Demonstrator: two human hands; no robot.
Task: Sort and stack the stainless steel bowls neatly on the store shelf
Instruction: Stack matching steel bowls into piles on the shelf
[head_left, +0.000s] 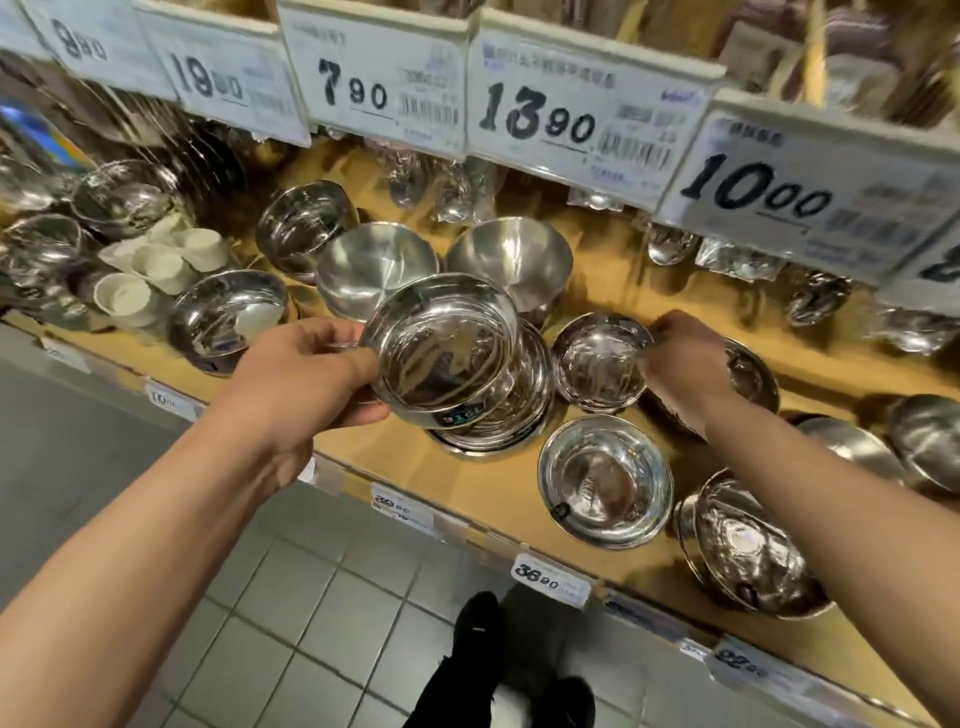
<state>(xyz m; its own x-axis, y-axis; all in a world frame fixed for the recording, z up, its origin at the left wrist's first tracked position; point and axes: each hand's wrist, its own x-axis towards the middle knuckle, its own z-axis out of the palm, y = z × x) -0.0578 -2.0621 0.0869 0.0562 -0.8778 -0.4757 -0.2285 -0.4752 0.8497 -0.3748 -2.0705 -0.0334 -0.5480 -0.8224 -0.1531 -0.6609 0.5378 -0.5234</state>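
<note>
My left hand (306, 374) grips the rim of a shiny steel bowl (441, 348), held tilted just above a low stack of flat steel bowls (524, 410) on the wooden shelf (405, 457). My right hand (685, 358) pinches the far rim of a smaller steel bowl (597, 364) that stands to the right of that stack. In front of it sits another shallow bowl (605, 480). Two brushed steel bowls (376, 265) (511, 260) stand behind, and a stack lies tipped at the right front (748, 551).
More steel bowls (228, 317) and white cups (150, 265) crowd the shelf's left. Bagged steel items (737, 254) hang at the back. Price tags (571, 119) on the upper shelf overhang the work area. Grey tiled floor (311, 623) and my shoes lie below.
</note>
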